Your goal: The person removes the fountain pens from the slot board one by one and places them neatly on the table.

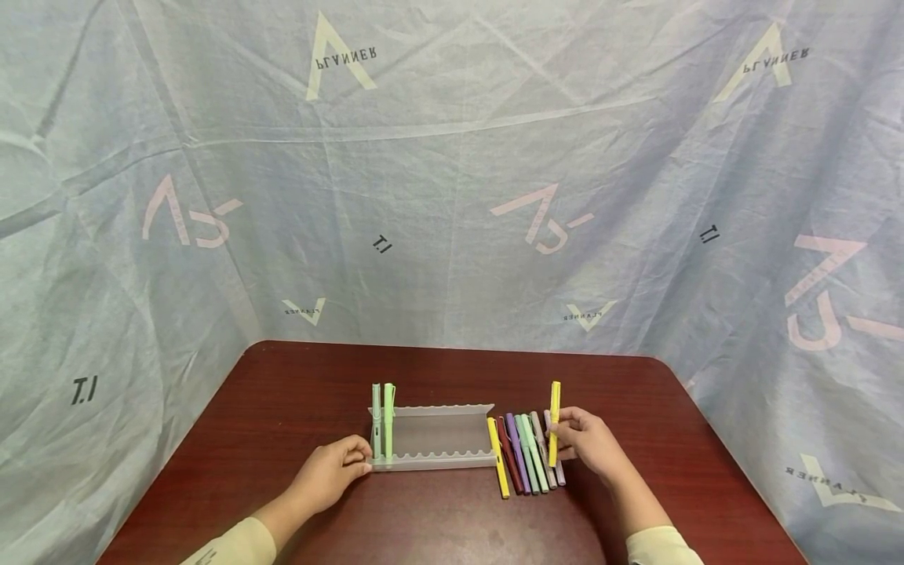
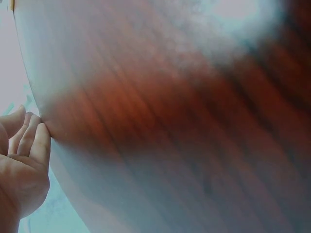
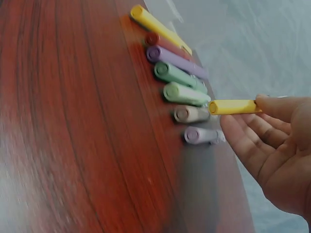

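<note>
A translucent pen tray with scalloped edges lies on the table. My left hand pinches its left end between thumb and fingers; the left wrist view shows that hand but not the grip clearly. Two pens stand side by side in the tray's leftmost notches, a grey-green pen and a bright green pen. My right hand holds a yellow pen between thumb and fingers, raised above the right end of the pen row. In the right wrist view, the held pen points its end leftward.
Right of the tray lies a row of several pens: another yellow pen, a dark red pen, a purple pen, two green ones, a taupe one and a lilac pen. Printed grey cloth hangs behind the brown table.
</note>
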The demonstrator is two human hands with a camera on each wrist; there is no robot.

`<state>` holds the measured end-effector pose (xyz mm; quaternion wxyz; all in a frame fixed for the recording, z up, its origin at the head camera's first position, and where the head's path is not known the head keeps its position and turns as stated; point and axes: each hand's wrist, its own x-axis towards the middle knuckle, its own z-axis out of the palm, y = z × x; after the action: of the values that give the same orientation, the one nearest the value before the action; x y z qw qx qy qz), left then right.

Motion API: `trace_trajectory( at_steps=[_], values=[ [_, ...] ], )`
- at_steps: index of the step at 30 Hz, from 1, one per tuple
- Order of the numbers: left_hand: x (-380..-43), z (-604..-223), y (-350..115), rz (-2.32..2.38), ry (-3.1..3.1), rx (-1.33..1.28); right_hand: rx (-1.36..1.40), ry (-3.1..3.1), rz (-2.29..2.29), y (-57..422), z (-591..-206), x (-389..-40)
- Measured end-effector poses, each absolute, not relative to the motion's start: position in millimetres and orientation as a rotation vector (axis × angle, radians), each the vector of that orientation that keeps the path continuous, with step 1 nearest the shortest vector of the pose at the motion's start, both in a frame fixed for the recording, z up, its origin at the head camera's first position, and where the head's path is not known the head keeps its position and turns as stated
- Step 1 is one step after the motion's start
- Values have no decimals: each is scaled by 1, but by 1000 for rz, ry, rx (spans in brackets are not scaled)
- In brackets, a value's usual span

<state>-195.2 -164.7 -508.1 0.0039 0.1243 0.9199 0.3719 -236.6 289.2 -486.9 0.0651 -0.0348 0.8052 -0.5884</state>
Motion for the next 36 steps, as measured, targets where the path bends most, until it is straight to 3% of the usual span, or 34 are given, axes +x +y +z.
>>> trace_trajectory(
  at_steps=[18, 36],
  values=[
    [-196, -508, -165, 1165, 2878, 389, 161, 2628, -1444, 303, -504, -233],
    [-196, -508, -165, 1159, 2889, 382, 124, 2816, -1130, 295, -500, -235]
  ],
)
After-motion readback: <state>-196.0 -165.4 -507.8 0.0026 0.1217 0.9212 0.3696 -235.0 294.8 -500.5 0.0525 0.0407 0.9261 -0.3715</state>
